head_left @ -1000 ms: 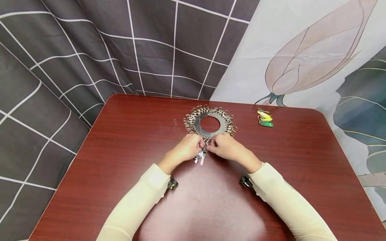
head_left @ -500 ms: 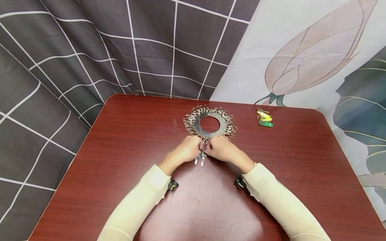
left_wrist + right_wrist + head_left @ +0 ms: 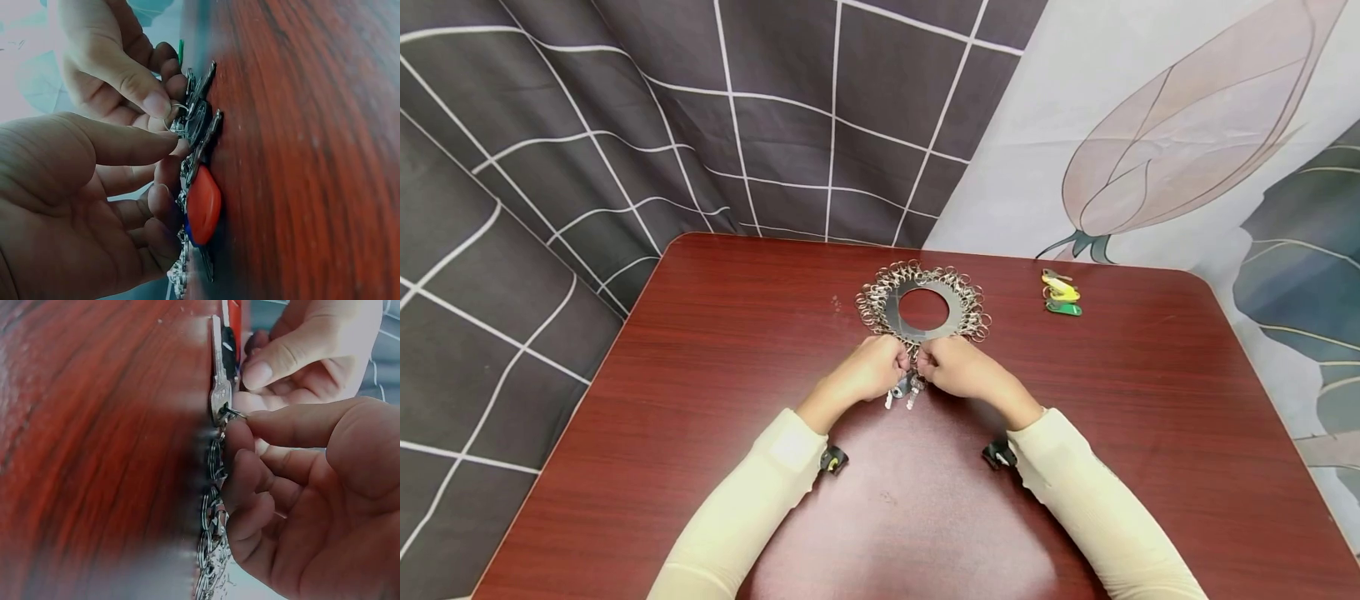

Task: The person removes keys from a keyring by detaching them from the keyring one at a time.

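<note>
Both hands meet at the near edge of a grey ring-shaped plate (image 3: 891, 310) fringed with small metal rings and clasps. In the right wrist view, my right hand (image 3: 312, 487) pinches a small split ring (image 3: 236, 413) between thumb and forefinger; a silver key (image 3: 220, 394) hangs from it. In the left wrist view, my left hand (image 3: 81, 194) pinches the same split ring from the other side, its thumb tip by a dark key tag (image 3: 200, 122). A red key tag (image 3: 205, 203) lies below the left fingers. Curled fingers partly hide the ring.
At the back right of the red-brown table (image 3: 1150, 433) lie a yellow key tag (image 3: 1062, 290) and a green key tag (image 3: 1063, 308) with keys. A dark checked curtain (image 3: 775, 125) and a flower-print cloth (image 3: 1000, 183) hang behind the table.
My right hand has moved slightly left towards the left hand and a little back. The dangling keys have swung slightly right. My left hand stays nearly still.
</note>
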Tool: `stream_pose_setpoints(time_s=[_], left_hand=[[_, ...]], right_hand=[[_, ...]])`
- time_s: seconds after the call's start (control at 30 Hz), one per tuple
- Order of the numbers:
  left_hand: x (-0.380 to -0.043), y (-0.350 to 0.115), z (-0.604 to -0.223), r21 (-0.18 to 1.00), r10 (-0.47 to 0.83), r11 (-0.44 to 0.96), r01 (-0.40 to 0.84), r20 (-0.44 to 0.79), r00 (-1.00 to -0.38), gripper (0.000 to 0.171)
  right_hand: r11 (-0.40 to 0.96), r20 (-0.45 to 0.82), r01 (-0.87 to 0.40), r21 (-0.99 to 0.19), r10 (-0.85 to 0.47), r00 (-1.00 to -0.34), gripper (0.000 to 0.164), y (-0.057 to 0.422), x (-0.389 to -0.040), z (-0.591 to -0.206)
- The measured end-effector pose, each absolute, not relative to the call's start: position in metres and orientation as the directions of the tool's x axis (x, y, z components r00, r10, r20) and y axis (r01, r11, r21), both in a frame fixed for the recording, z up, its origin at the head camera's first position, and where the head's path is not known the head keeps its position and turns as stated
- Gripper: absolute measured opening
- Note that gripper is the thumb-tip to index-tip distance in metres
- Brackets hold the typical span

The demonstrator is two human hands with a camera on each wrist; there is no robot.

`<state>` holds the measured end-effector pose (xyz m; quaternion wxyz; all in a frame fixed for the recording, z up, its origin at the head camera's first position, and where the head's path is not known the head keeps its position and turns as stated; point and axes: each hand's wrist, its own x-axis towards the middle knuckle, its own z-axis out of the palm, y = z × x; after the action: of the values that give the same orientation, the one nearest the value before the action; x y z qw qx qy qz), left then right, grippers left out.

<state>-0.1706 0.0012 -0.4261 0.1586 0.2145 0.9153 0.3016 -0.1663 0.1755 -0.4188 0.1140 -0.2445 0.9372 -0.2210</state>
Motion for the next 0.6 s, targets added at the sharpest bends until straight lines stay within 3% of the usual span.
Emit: stream_pose_setpoints(time_s=[0.5, 0.6], left_hand=[[-0.1735, 0.0067, -0.427, 0.799, 0.44, 0.592, 0.104, -0.212, -0.872, 0.017], [-0.1746, 0.0063, -0.4277, 0.797, 0.432, 0.592, 0.121, -0.187, -0.882, 0.016]], right_hand=[[0.747, -0.153, -0.327, -0.579, -0.494, -0.856, 0.014, 0.1842, -0.1676, -0.4206], [0.743, -0.15, -0.314, -0.591, -0.484, -0.862, 0.016, 0.1838, -0.1687, -0.422]])
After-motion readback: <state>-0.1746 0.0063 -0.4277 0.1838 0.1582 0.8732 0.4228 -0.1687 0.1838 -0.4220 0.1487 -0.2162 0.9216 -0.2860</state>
